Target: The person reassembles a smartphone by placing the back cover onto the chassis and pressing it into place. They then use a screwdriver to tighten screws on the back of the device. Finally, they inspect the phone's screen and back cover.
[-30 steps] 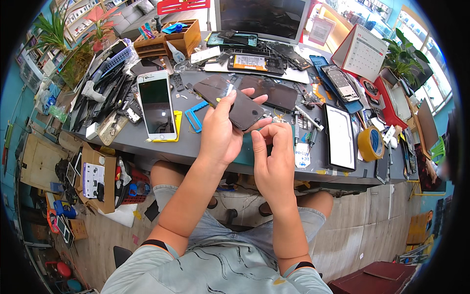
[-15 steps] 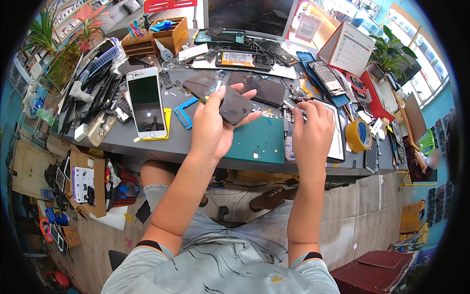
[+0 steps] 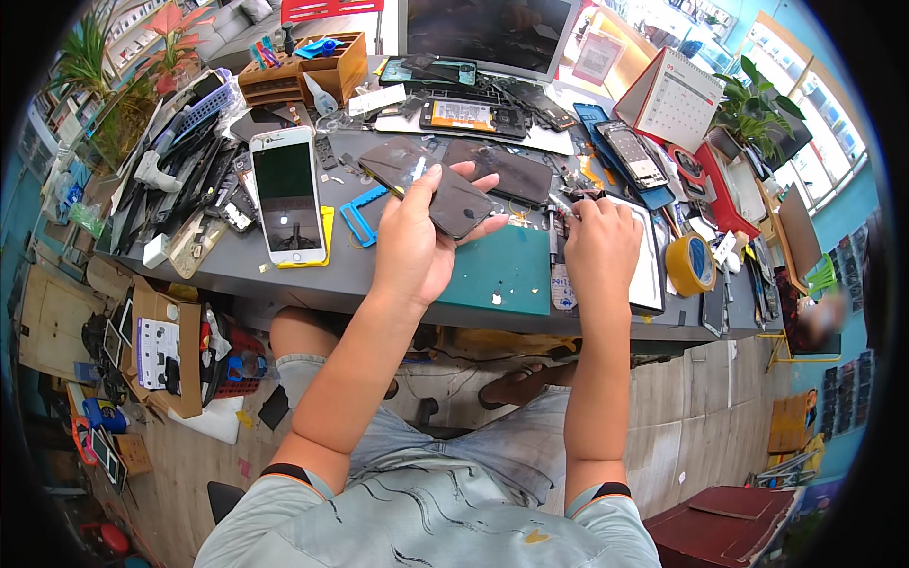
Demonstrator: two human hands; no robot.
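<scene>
My left hand point(image 3: 412, 241), raised over the desk, holds a dark phone point(image 3: 458, 201) tilted, thumb on its face and fingers round its edge. My right hand point(image 3: 602, 241) is at the tools and small parts right of the green mat point(image 3: 492, 279), beside a white tray with black rim point(image 3: 648, 275); its fingers are curled on something small and dark that I cannot make out. Left of my left hand are a white phone point(image 3: 288, 189) on a yellow piece and a blue plastic frame point(image 3: 360, 227). Another dark phone point(image 3: 511, 172) lies behind the one I hold.
Piled parts point(image 3: 185, 161), a wooden organizer point(image 3: 336, 71), a monitor point(image 3: 481, 28), opened phones point(image 3: 469, 117), a desk calendar point(image 3: 669, 99), yellow tape point(image 3: 691, 265) and plants point(image 3: 767, 114) crowd the desk. A cardboard box point(image 3: 185, 369) stands on the floor at left.
My right hand has moved away from the held phone, rightwards to the small tools, its fingers now curled there. My left hand still holds the phone. The view has shifted slightly.
</scene>
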